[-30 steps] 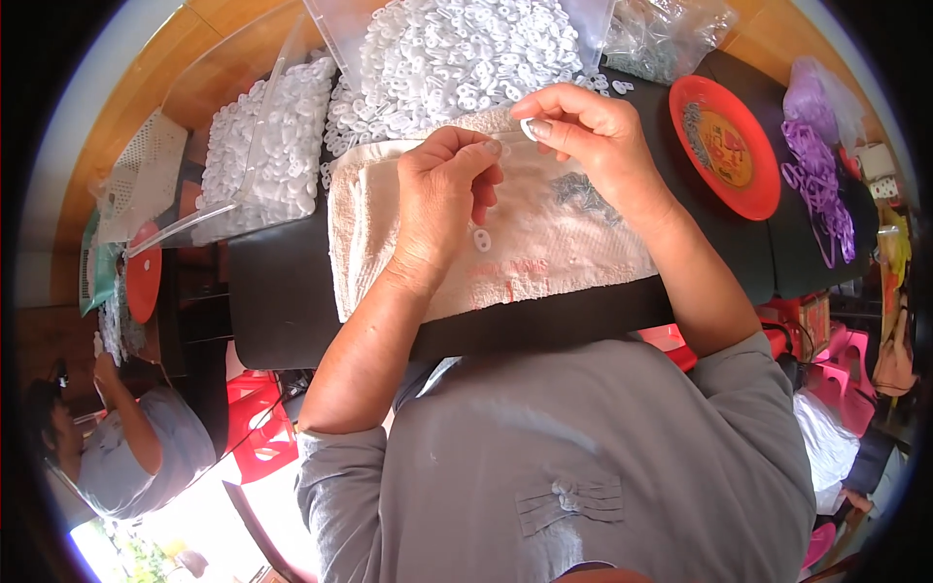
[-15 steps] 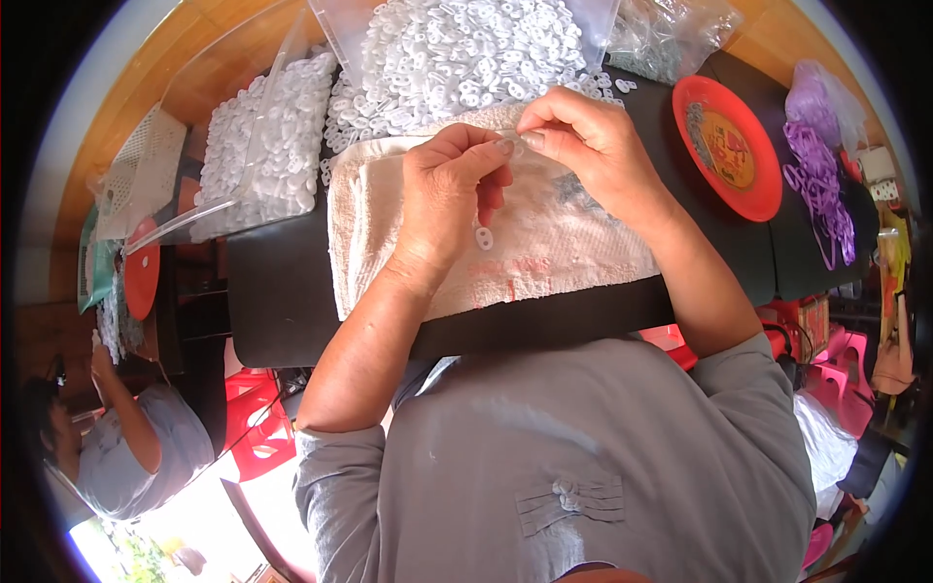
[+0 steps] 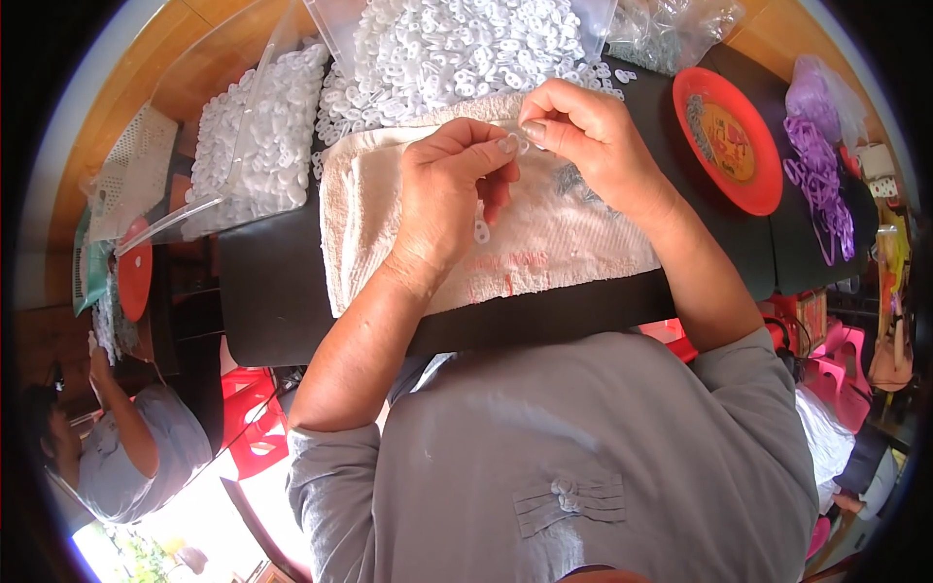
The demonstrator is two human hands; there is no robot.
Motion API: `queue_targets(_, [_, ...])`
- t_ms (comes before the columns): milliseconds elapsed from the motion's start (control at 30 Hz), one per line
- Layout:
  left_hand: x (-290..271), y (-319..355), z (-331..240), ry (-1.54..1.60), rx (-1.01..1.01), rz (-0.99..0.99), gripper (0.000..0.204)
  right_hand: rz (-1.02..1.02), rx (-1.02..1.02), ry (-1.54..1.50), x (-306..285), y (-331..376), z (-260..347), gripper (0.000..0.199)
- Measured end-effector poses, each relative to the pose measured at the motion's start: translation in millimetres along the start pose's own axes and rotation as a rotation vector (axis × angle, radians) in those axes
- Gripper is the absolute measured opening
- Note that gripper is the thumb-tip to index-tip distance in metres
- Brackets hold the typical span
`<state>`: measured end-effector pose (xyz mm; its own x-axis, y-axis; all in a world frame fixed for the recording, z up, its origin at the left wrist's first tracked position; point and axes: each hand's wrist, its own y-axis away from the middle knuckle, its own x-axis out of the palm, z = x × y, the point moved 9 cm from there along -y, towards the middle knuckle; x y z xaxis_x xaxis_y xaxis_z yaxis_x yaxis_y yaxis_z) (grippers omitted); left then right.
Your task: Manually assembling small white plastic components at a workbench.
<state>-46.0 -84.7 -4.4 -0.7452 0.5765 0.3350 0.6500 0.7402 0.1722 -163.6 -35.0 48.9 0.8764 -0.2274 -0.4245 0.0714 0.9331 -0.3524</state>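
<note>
Landmark: the cream towel (image 3: 544, 233) lies spread on your black tabletop (image 3: 272, 291); every place below is told from it.
Left hand: your left hand (image 3: 447, 199) is over the towel's middle, thumb and forefinger closed on a small white plastic piece (image 3: 518, 146) near the towel's far edge.
Right hand: your right hand (image 3: 588, 136) meets it fingertip to fingertip, pinching the same piece from the other side.
Loose piece: a white plastic clip (image 3: 480, 230) shows just below your left fingers, against the towel; you cannot tell whether it hangs or lies.
Far edge: a heap of white plastic clips (image 3: 457, 49) crowds the towel's far hem, touching it, so there is little room beyond your fingertips.
Left side: a clear bag of white clips (image 3: 258, 136) sits just beside the towel's left corner; bare black top runs nearer you.
Right side: an orange round plate (image 3: 729, 141) sits near, purple plastic loops (image 3: 816, 165) beyond it.
Near edge: a bare strip of towel, then the table rim against your grey shirt (image 3: 583, 457).
Textures: towel nubbly and soft; clips glossy, small, looped; plate smooth.
</note>
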Motion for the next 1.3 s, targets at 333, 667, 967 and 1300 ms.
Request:
queue_targets(333, [-3, 0, 3, 0.061, 0.020, -0.026, 0.011, 0.064, 0.113, -0.235, 14, 1, -17, 0.008])
queue_targets(667, [-7, 0, 0, 0.042, 0.039, -0.082, 0.012, -0.011, 0.209, -0.249, -8, -1, -26, 0.013])
queue_targets(967, [-7, 1, -3, -0.062, 0.051, -0.076, 0.013, 0.030, 0.249, -0.254, -4, 1, -17, 0.013])
queue_targets(1300, [-4, 5, -8, -0.162, 0.079, -0.072, 0.013, 0.046, 0.220, -0.226, -3, 1, -12, 0.013])
